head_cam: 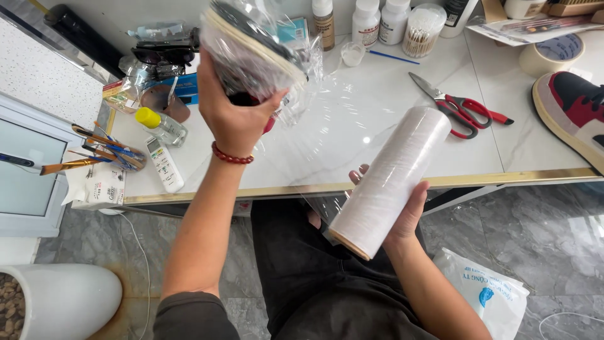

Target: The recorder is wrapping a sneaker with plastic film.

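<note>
White marble table (377, 151): left hand (234, 119) clamped on film-wrapped shoe (251, 53) above it; right hand (402, 217) grips stretch-film roll (390, 179) at table's front edge; scissors (459, 104) beyond roll.

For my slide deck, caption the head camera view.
Left hand lifts a film-wrapped shoe; right hand holds the stretch film roll above a white table.

The left hand (234, 119) gripped a film-wrapped shoe (251, 53) sole-up above the white table (377, 145); the right hand (406, 214) cradled a stretch-film roll (390, 179), red-handled scissors (459, 107) lying nearby.
</note>
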